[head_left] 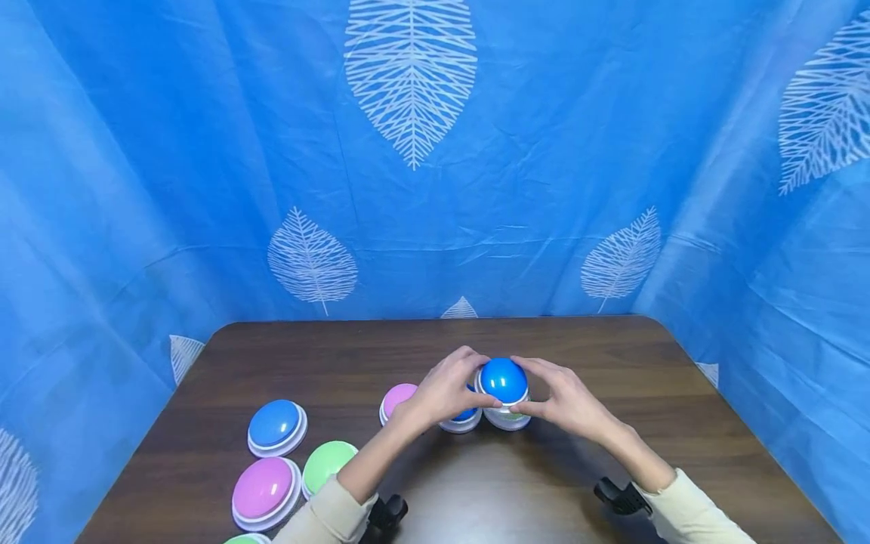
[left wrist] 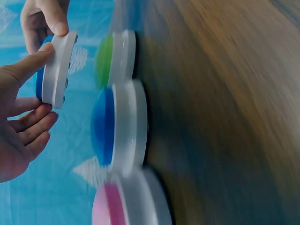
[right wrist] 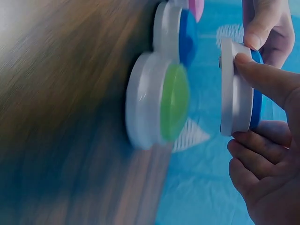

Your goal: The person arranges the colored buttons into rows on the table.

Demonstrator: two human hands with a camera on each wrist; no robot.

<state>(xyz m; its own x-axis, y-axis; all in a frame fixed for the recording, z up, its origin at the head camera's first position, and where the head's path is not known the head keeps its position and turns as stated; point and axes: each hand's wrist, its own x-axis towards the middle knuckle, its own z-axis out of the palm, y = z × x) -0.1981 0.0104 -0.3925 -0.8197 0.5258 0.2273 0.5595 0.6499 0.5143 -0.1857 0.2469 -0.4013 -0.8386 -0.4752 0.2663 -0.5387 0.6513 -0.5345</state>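
Both hands hold a blue-domed push button [head_left: 504,380] with a white base above the table. My left hand [head_left: 440,391] grips its left side between thumb and fingers, and my right hand [head_left: 569,397] grips its right side the same way. In the wrist views a gap shows between this button's base and a green push button [right wrist: 176,101] standing on the table under it. Beside the green one stands another blue push button [left wrist: 104,126], then a pink push button [left wrist: 110,206]. In the head view my left hand and forearm partly cover these two.
At the table's left side lie more push buttons: a blue one [head_left: 274,425], a pink one [head_left: 263,489], a green one [head_left: 328,465] partly behind my left sleeve, and another green one [head_left: 248,539] cut off by the frame edge. A blue leaf-patterned curtain [head_left: 476,211] surrounds the brown table [head_left: 306,355].
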